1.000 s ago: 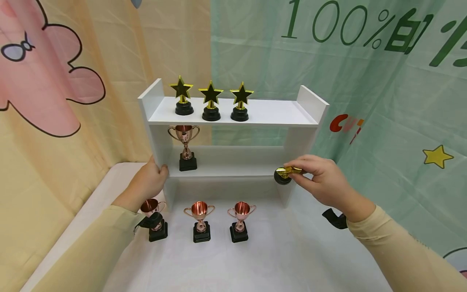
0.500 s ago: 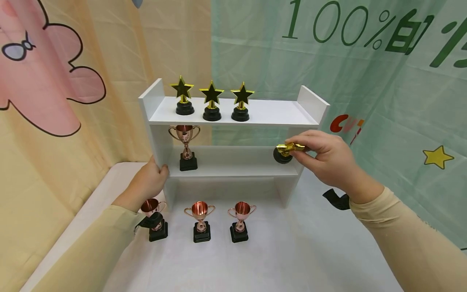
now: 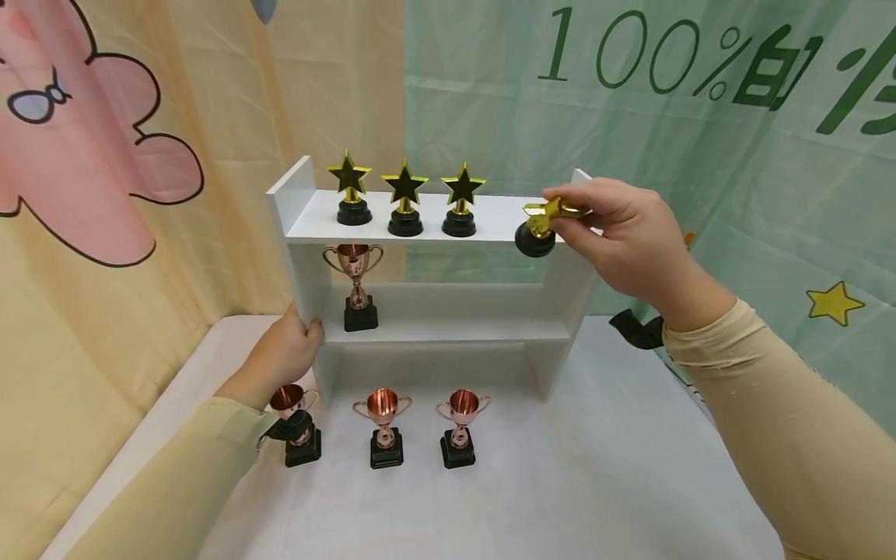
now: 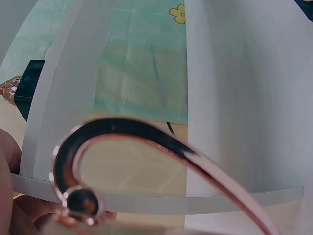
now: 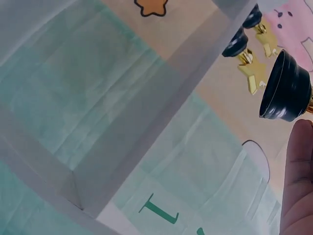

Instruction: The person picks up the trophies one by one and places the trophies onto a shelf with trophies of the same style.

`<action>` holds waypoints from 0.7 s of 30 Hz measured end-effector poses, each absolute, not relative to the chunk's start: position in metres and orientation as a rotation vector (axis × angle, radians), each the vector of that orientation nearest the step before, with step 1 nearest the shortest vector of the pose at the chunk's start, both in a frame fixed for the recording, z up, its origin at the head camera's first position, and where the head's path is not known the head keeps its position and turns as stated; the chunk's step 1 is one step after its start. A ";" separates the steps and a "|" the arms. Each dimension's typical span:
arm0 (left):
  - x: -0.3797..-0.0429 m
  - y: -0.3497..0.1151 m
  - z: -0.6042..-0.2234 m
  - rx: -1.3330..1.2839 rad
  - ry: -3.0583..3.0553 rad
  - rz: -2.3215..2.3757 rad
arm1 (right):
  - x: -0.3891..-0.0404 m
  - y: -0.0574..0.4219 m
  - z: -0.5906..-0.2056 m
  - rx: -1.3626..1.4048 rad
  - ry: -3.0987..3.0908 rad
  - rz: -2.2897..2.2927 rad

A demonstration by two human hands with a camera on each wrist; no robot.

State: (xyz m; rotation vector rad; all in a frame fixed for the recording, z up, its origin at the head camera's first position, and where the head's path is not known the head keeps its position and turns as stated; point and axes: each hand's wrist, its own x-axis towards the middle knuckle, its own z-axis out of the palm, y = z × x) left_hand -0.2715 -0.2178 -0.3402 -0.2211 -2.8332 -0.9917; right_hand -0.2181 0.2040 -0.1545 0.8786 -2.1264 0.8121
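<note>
In the head view my right hand (image 3: 626,241) pinches a gold star trophy (image 3: 535,239) by its star, tilted, its black base in front of the top board's right part. The right wrist view shows that round base (image 5: 286,88) beside a finger. My left hand (image 3: 283,348) grips the left side panel of the white shelf (image 3: 448,313), thumb in front. Three star trophies (image 3: 404,224) stand in a row on the top board. A rose-gold cup trophy (image 3: 360,315) stands at the left of the middle board.
Two small cup trophies (image 3: 386,449) (image 3: 458,449) stand on the white table (image 3: 560,482) before the shelf. A third cup (image 3: 303,449) is partly hidden by my left wrist; a cup handle (image 4: 127,126) looms in the left wrist view. Printed curtains (image 3: 490,93) hang behind.
My right hand has raised the star trophy from the middle board's height to the top board's height. The left hand has stayed on the side panel.
</note>
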 end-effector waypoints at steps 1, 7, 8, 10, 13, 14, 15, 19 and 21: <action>-0.271 -0.218 -0.341 -0.221 -2.833 -0.992 | -0.220 0.203 -0.151 0.870 -2.129 0.823; -0.270 -0.218 -0.342 -0.218 -2.822 -0.983 | -0.238 0.198 -0.134 0.838 -2.162 0.888; -0.271 -0.218 -0.342 -0.220 -2.820 -0.982 | -0.242 0.198 -0.133 0.831 -2.170 0.897; -0.271 -0.218 -0.342 -0.223 -2.819 -0.981 | -0.248 0.197 -0.133 0.808 -2.189 0.913; -0.271 -0.218 -0.342 -0.230 -2.822 -0.986 | -0.256 0.197 -0.133 0.777 -2.213 0.939; -0.271 -0.218 -0.342 -0.230 -2.823 -0.987 | -0.259 0.196 -0.134 0.769 -2.220 0.948; -0.271 -0.217 -0.342 -0.229 -2.825 -0.989 | -0.261 0.196 -0.135 0.762 -2.225 0.959; -0.271 -0.217 -0.342 -0.224 -2.831 -0.986 | -0.268 0.195 -0.137 0.762 -2.232 0.988; -0.271 -0.217 -0.342 -0.222 -2.831 -0.982 | -0.270 0.195 -0.138 0.758 -2.239 0.986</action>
